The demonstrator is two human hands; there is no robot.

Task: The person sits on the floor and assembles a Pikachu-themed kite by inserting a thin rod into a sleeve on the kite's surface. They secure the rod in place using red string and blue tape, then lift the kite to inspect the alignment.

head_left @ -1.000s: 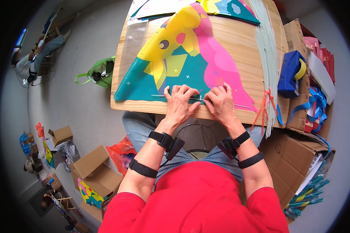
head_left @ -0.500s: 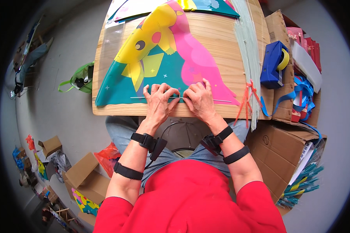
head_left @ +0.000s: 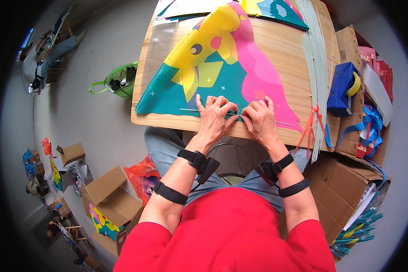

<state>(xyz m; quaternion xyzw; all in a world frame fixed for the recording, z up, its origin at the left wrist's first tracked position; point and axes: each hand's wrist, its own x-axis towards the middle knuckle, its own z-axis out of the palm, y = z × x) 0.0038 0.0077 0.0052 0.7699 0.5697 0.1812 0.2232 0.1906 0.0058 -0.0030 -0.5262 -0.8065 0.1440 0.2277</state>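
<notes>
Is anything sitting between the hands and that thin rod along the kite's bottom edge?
Nothing visible does. The left hand and right hand already press their fingertips on the thin rod where it lies on the colourful kite, near the front edge of the wooden table. The tape dispenser stands well off to the right.

A light wooden table (head_left: 276,50) stands on a smooth grey floor (head_left: 95,118); a green fabric bag (head_left: 118,79) lies just left of it; open brown cardboard boxes (head_left: 109,199) sit lower left; a large brown cardboard carton (head_left: 344,190) stands at right.
</notes>
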